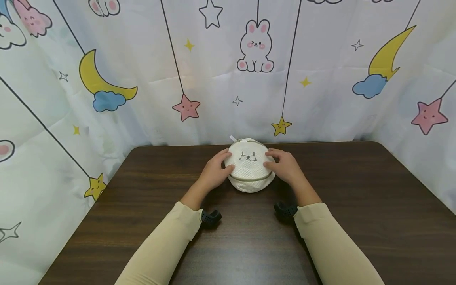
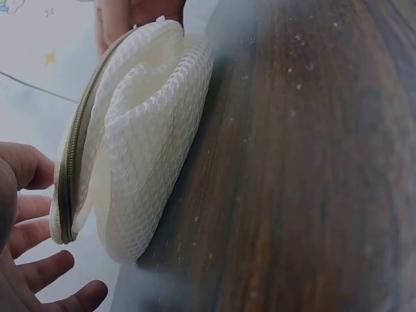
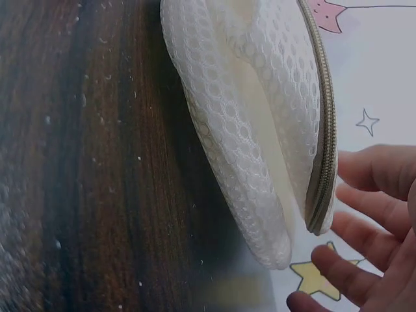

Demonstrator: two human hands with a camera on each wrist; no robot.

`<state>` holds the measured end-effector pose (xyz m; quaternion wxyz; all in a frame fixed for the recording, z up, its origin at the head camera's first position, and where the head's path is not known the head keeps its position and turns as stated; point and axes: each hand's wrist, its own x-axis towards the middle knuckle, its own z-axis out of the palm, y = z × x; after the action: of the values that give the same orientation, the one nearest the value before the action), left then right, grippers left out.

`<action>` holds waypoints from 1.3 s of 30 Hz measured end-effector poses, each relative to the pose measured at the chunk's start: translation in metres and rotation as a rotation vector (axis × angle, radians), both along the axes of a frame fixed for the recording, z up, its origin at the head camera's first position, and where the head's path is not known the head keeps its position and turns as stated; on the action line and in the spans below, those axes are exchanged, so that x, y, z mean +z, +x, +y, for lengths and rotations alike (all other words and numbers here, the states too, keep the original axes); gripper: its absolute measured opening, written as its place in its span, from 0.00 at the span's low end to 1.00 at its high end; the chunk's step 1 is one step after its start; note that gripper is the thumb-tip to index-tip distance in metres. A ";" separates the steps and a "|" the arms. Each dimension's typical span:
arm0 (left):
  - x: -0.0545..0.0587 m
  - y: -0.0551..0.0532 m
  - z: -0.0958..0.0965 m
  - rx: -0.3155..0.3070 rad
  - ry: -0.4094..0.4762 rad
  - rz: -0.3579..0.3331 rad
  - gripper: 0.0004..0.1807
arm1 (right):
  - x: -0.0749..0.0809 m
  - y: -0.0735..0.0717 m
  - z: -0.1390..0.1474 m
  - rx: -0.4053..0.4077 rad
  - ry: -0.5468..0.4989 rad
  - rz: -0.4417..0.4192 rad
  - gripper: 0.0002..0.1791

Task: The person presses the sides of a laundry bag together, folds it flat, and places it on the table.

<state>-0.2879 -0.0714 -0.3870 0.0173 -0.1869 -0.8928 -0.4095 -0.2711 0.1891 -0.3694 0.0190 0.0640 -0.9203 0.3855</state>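
A round cream mesh bra wash bag (image 1: 248,160) sits on the dark table, with a bra outline printed on its top and a white tab at the back. My left hand (image 1: 216,169) touches its left rim, while my right hand (image 1: 283,164) touches the right rim. In the left wrist view, the loosely spread fingers (image 2: 45,270) lie along the lid beside the brass-coloured zipper (image 2: 71,156). The right wrist view has the fingers (image 3: 364,237) similarly spread near the zipper's end. The mesh side wall (image 3: 221,123) sags into folds under the lid. Whatever is inside is hidden.
A brown wood-grain table (image 1: 242,245) extends around the bag, its back edge just behind it. Beyond hangs a white curtain (image 1: 221,71) printed with moons, stars and a rabbit. Black wrist devices (image 1: 211,217) sit under both cream sleeves (image 1: 164,245).
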 end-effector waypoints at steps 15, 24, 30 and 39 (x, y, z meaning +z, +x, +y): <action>0.001 0.004 0.004 -0.026 -0.037 0.007 0.26 | 0.000 0.000 -0.003 0.063 0.006 -0.056 0.30; -0.005 0.003 0.005 -0.036 -0.088 -0.015 0.27 | -0.005 -0.002 -0.005 0.044 0.004 -0.096 0.30; -0.007 0.001 0.006 -0.044 -0.097 -0.017 0.27 | -0.006 -0.001 -0.006 0.024 0.015 -0.148 0.31; -0.006 0.000 0.009 -0.048 -0.110 -0.058 0.28 | -0.007 0.000 -0.008 0.020 0.038 -0.188 0.32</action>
<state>-0.2879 -0.0629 -0.3933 -0.0287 -0.1968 -0.9094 -0.3654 -0.2706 0.1813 -0.3761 -0.0723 0.0370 -0.9244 0.3727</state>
